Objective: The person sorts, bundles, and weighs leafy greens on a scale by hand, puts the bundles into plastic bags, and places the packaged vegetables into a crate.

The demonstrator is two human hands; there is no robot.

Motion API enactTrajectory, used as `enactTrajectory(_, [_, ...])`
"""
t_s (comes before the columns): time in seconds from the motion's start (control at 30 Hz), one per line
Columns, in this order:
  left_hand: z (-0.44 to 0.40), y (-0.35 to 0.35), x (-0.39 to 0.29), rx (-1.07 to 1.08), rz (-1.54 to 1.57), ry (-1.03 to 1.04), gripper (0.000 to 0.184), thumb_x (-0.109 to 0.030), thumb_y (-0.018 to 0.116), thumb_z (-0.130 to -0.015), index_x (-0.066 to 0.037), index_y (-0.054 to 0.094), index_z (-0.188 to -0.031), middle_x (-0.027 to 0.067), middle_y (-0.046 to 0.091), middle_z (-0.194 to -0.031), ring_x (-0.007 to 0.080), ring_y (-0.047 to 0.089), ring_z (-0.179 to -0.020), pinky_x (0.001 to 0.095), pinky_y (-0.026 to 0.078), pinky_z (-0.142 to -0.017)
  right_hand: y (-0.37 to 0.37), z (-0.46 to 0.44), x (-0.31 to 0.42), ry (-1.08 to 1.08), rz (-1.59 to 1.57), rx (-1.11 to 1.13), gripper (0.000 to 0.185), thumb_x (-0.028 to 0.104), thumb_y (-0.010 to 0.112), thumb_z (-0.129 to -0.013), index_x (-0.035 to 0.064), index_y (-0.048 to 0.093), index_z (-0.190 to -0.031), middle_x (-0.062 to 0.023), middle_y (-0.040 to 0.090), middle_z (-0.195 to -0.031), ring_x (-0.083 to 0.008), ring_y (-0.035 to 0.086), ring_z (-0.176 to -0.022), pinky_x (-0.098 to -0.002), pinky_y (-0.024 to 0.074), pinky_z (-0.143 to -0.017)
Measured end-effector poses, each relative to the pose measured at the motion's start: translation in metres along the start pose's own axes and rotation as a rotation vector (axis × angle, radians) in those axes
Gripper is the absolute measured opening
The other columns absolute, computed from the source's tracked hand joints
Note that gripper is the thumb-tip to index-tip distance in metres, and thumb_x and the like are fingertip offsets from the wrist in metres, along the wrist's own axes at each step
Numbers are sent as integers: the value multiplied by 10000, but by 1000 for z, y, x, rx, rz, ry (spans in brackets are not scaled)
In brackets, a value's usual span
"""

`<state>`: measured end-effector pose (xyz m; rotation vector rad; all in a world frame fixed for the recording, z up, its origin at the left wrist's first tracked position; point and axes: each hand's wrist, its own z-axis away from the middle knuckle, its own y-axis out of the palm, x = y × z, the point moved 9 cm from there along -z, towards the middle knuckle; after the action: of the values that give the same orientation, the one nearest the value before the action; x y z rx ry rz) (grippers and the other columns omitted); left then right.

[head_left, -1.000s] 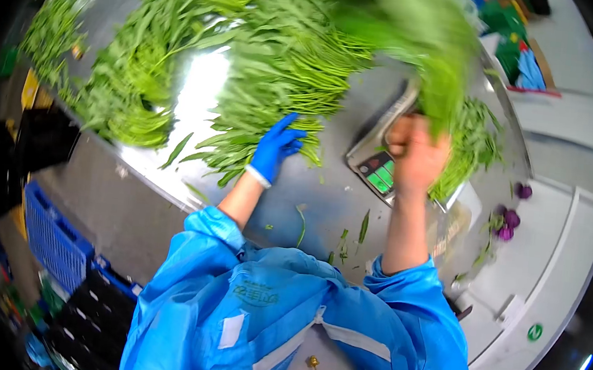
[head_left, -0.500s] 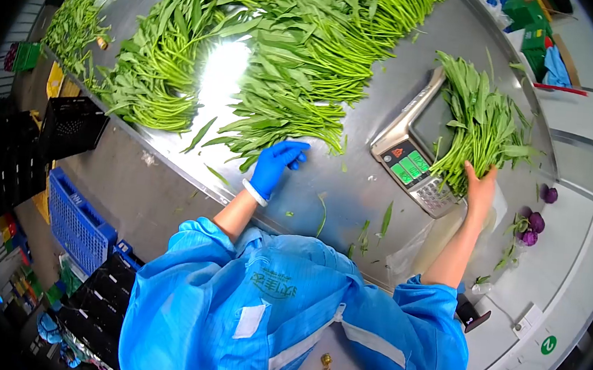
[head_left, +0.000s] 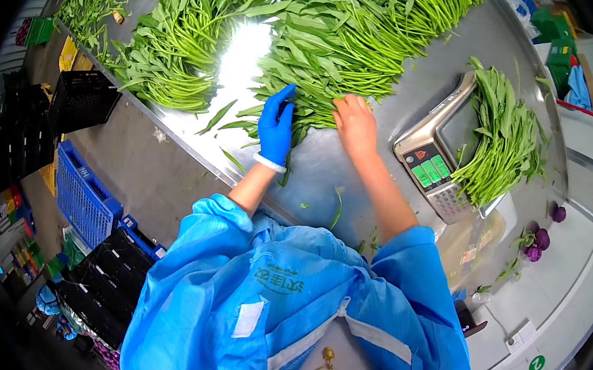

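A large pile of leafy green water spinach covers the metal table's far side. At the near edge of the pile, my blue-gloved left hand is beside the leaves, thumb and fingers apart. My bare right hand has its fingers bent over the stem ends of the same pile, to the right of the glove; its fingertips are partly hidden. On the right, a separate bunch of water spinach lies across a digital scale with lit green displays. Neither hand touches that bunch.
Clear plastic bags lie beside the scale. Purple bundles rest at the right. Loose leaves are scattered on the metal table. A blue crate and black crates stand at left.
My right hand has let go of the bunch on the scale and moved left to the pile. My left hand has shifted up to the pile's edge. The view has shifted slightly.
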<state>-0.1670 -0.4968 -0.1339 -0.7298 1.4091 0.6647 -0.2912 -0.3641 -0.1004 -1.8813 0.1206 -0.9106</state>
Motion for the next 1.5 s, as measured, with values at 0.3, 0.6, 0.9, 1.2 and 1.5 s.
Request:
enactTrajectory(0.3, [-24, -8, -22, -120, -46, 134, 342, 37, 508, -889, -36, 593, -1212, 109, 618, -1151, 218, 573, -1076, 313, 425, -954, 20, 18, -70, 649, -791, 181, 121, 85, 672, -864, 15, 631, -953, -42, 645, -936, -93, 561, -789, -249, 456, -719])
enactTrajectory(0.6, [-34, 98, -4, 535, -806, 593, 503, -180, 547, -871, -190, 479, -1370, 73, 435, -1434, 352, 381, -1312, 468, 298, -1083, 11, 23, -80, 639, -996, 153, 225, 115, 550, -943, -16, 512, -1122, -101, 649, -901, -155, 612, -831, -285, 460, -785])
enactTrajectory(0.9, [-38, 87, -9, 532, -578, 607, 436, -133, 532, -877, -138, 549, -1313, 102, 475, -1401, 338, 428, -1282, 443, 318, -1074, -46, 120, -26, 414, -865, 908, 219, 116, 643, -871, 32, 590, -1067, -115, 652, -958, -241, 630, -920, -348, 499, -805])
enactTrajectory(1.2, [-16, 51, -44, 386, -639, 658, 320, -88, 608, -797, -106, 647, -1114, 105, 623, -1107, 322, 577, -960, 408, 448, -842, -37, 20, 0, 11, -257, 179, 198, 94, 624, -826, 55, 654, -1018, -106, 644, -952, -305, 600, -903, -400, 496, -777])
enactTrajectory(1.5, [24, 45, -7, 393, -772, 607, 331, -95, 647, -775, -131, 648, -1103, 102, 593, -1198, 317, 559, -1020, 418, 424, -871, 10, -12, -17, -67, 29, 104, 197, 67, 644, -756, 89, 668, -950, -52, 599, -864, -260, 577, -844, -367, 497, -735])
